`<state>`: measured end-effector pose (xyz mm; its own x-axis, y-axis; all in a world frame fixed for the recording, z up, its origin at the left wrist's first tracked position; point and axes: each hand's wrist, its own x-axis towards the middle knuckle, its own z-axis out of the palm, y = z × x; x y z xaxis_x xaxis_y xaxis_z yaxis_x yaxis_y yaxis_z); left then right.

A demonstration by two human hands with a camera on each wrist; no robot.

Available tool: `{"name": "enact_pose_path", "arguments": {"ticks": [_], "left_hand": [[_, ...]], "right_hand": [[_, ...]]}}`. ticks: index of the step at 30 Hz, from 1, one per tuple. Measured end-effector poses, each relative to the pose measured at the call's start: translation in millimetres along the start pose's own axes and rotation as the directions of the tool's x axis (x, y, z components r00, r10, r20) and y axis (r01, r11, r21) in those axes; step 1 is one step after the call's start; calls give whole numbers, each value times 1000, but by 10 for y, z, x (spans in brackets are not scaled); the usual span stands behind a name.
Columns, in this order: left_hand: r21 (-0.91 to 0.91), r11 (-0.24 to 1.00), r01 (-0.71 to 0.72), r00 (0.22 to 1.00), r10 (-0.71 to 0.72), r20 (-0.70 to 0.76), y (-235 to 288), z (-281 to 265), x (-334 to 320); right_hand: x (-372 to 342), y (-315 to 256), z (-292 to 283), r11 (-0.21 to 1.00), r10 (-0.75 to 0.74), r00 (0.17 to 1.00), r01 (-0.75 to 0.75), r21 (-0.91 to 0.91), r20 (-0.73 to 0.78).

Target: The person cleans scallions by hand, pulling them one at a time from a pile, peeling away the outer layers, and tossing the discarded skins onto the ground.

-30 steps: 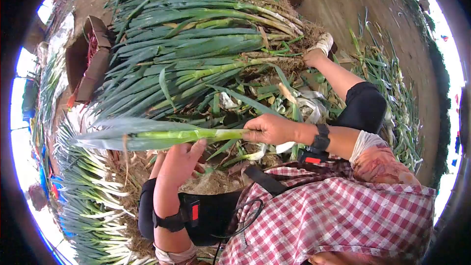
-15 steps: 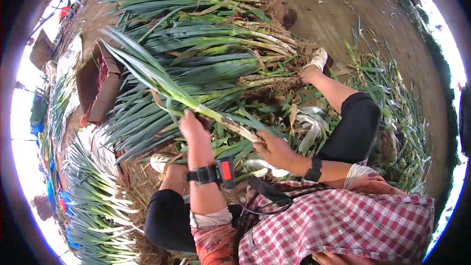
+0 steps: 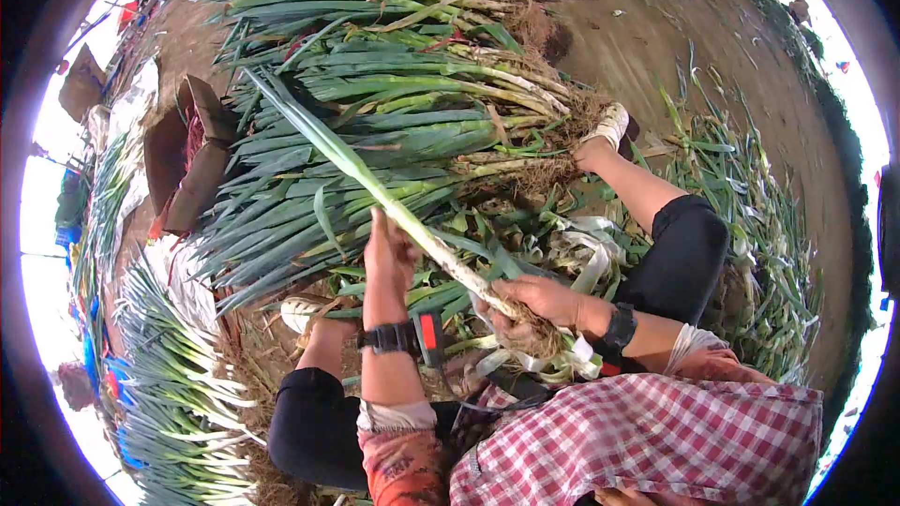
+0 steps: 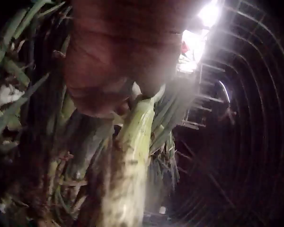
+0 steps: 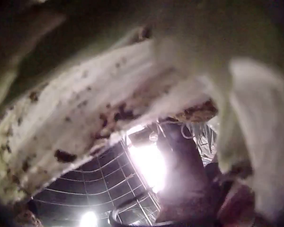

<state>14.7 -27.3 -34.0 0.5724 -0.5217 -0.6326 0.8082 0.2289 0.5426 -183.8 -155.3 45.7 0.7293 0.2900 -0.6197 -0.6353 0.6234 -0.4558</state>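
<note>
A long green onion (image 3: 433, 245) slants across the middle of the head view, green leaves toward the upper left and roots toward the lower right. My left hand (image 3: 388, 251) holds it partway along the stalk. In the left wrist view, that hand's fingertips (image 4: 156, 92) pinch the pale green part of the stalk. My right hand (image 3: 539, 303) grips the white lower end, close to the brown roots (image 3: 542, 335). Up close in the right wrist view, the white stalk (image 5: 80, 104) is speckled with soil, and pale peeled leaves hang beside it.
Unpeeled green onions (image 3: 403, 84) lie in bundles ahead, roots to the right. Cleaner, white-stalked ones (image 3: 192, 394) lie at lower left. Stripped leaves (image 3: 591, 244) litter the ground between the legs, with more scraps (image 3: 750, 215) at right. A cardboard box (image 3: 192, 155) stands at left.
The green onion has swung from nearly level to a slant, leaves up and left. My left hand has shifted rightward and up; the right hand has moved lower, down to the root end.
</note>
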Motion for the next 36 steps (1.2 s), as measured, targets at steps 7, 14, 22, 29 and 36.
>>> {"name": "enact_pose_path", "arguments": {"ticks": [7,14,22,29,36], "left_hand": [[-325,939,-109,986,144,86,190,357,164],[-484,868,-108,994,100,-43,153,386,129],[-422,905,60,986,-120,-117,-59,519,69],[852,509,122,912,-397,107,-921,88,-459],[-93,980,-177,980,183,72,-16,-27,117]], "right_hand": [[-136,35,-78,983,-44,986,15,182,160],[-139,57,-67,889,-56,961,-75,452,270],[-49,48,-69,858,-36,957,-118,500,288],[-42,-80,-140,914,-43,981,-38,404,189],[-26,-29,-85,994,-62,996,56,95,65]]}}
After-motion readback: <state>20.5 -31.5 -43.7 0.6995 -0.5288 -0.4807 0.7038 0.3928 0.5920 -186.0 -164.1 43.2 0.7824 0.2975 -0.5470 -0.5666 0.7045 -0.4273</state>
